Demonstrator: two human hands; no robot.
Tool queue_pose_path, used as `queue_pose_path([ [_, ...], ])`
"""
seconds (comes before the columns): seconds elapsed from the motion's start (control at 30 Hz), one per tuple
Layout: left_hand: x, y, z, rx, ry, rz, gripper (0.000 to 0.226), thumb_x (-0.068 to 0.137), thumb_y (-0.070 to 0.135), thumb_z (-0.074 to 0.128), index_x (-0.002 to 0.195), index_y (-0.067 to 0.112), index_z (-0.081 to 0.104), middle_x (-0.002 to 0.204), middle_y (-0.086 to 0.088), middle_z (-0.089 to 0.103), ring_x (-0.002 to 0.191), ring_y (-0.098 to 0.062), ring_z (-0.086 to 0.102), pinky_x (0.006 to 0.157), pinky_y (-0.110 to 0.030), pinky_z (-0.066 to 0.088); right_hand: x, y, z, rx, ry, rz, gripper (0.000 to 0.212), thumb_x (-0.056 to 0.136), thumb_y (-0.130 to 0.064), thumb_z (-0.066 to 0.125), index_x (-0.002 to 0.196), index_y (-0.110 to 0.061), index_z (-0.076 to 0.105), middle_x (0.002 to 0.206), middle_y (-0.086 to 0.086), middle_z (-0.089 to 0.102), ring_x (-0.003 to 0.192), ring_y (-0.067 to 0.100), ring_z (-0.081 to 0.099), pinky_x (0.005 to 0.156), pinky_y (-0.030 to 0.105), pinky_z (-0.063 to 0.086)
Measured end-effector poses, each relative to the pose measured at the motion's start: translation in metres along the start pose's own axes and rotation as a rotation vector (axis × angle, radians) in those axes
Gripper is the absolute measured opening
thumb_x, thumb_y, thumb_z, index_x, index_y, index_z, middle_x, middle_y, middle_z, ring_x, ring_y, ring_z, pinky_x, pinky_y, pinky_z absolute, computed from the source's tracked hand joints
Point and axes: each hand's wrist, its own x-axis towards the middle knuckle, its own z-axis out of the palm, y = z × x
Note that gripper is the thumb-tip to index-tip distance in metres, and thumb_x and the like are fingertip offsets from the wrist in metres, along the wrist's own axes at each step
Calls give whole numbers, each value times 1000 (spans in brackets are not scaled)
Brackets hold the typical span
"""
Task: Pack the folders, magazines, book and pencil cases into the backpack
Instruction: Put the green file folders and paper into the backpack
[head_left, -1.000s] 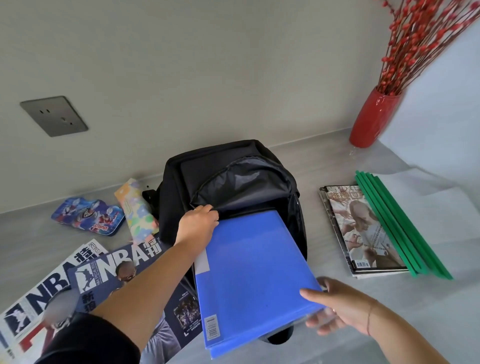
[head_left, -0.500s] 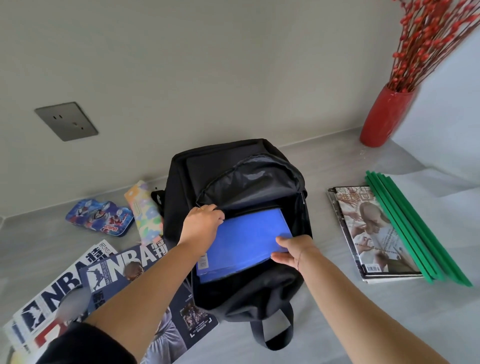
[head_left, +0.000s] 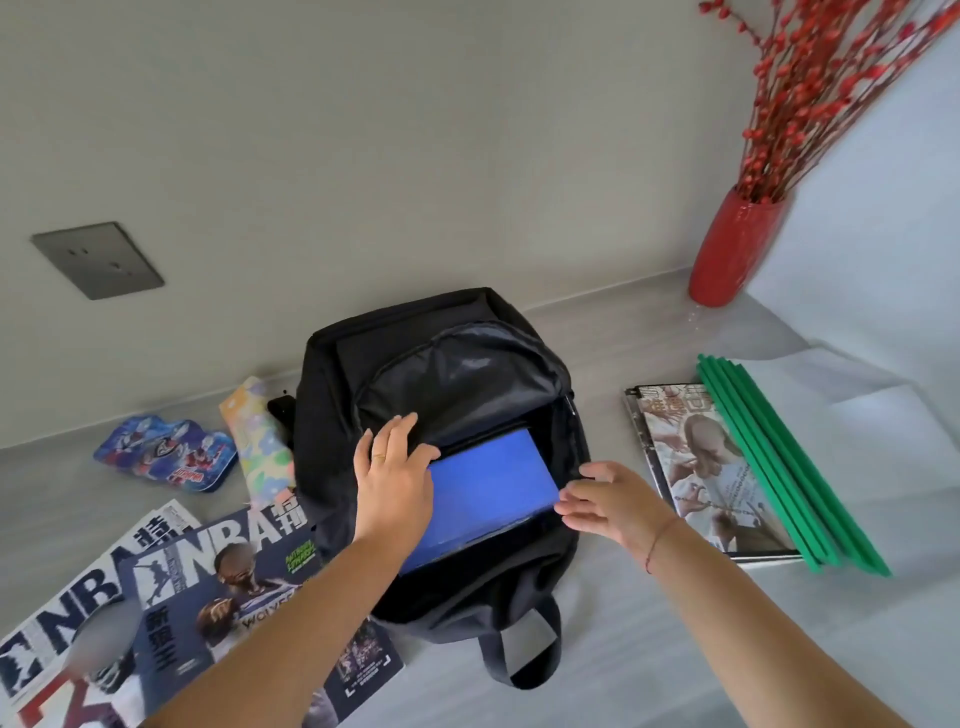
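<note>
Our left hand (head_left: 395, 480), just left of centre frame, lies flat with fingers spread, palm over the near left corner of the blue folder (head_left: 493, 488) and fingertips on the lip of the black backpack (head_left: 441, 364); it grips nothing, and we judge it is there to steady the mouth and press the folder down. Our right hand (head_left: 608, 501), right of centre, is likewise released, fingers loosely extended at the folder's right edge and touching the zip side of the opening, probably to hold that side wide. The folder sits mostly inside the main compartment, its near face still showing through the gap. Outward, at lower left, two magazines (head_left: 156, 587) overlap, both with "NBA" in large letters beside Chinese characters we cannot read clearly. Above them, at mid left, lie a blue cartoon-printed pencil case (head_left: 166, 457) and a floral pencil case (head_left: 260, 441), the latter leaning against the bag. At right, another magazine (head_left: 711, 467) with Chinese title text lies under the edge of green folders (head_left: 779, 457). A red vase (head_left: 732, 249) stands upper right.
</note>
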Motion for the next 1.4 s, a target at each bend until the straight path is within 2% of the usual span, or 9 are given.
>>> queue_pose_path([
  [0.1, -5, 50, 3, -167, -39, 51, 30, 69, -3, 71, 94, 15, 71, 125, -11, 58, 116, -33, 56, 100, -48, 41, -8, -13, -50, -88, 181, -133, 38, 89, 7, 52, 126, 4, 43, 87, 19, 61, 76, 26, 64, 67, 29, 59],
  [0.2, -3, 113, 4, -447, -230, 46, 28, 84, 6, 57, 109, 17, 66, 134, -2, 48, 124, -22, 45, 102, -29, 32, -6, -21, -106, -267, 379, -207, 35, 85, 2, 54, 120, -1, 53, 108, 25, 65, 87, 36, 65, 83, 49, 56],
  [0.3, 9, 174, 3, -730, -382, -75, 29, 88, 7, 51, 114, 16, 60, 125, 4, 50, 112, -14, 51, 84, -17, 37, -6, -26, -156, -388, 580, -242, 36, 87, -10, 57, 123, -5, 54, 124, 13, 62, 106, 35, 61, 90, 40, 49],
  [0.5, 43, 278, 16, -1131, -713, -436, 34, 89, 8, 55, 123, 12, 52, 123, -2, 55, 92, -9, 54, 53, -11, 42, 10, -28, -250, -467, 720, -242, 42, 89, -14, 54, 130, -9, 49, 141, 13, 45, 126, 33, 46, 107, 44, 38],
  [0.67, 58, 341, 56, -1192, -953, -709, 28, 91, 20, 57, 116, 12, 45, 92, -6, 53, 81, -15, 52, 63, -24, 42, 18, -26, -319, -584, 852, -158, 54, 86, -24, 59, 136, -14, 44, 148, 11, 36, 135, 33, 35, 109, 45, 33],
  [0.97, 84, 404, 127, -1341, -918, -962, 89, 46, 37, 84, 124, 8, 52, 111, -8, 61, 102, -23, 60, 93, -42, 52, 24, 7, -360, -754, 512, -114, 49, 87, -32, 59, 134, -25, 47, 152, 6, 29, 141, 25, 23, 115, 39, 18],
  [1.1, 89, 425, 125, -1400, -975, -912, 69, 65, 32, 82, 122, 4, 54, 111, -13, 66, 89, -26, 65, 79, -35, 56, 32, 20, -329, -890, 434, -179, 35, 96, -35, 42, 129, -40, 51, 156, -3, 19, 145, 21, 11, 118, 41, 8],
  [1.2, 87, 437, 131, -1327, -931, -906, 98, 48, 39, 89, 129, 3, 45, 121, -16, 62, 104, -33, 63, 88, -45, 55, 36, 25, -313, -845, 431, -183, 39, 100, -30, 32, 132, -46, 45, 159, -6, 11, 147, 18, 0, 119, 44, -3],
  [1.4, 80, 422, 128, -1186, -784, -844, 64, 70, 17, 77, 125, 3, 49, 108, -14, 63, 87, -25, 63, 76, -34, 55, 32, 23, -295, -654, 305, -290, 31, 95, -27, 47, 123, -38, 57, 154, -6, 23, 144, 17, 18, 119, 45, 15],
])
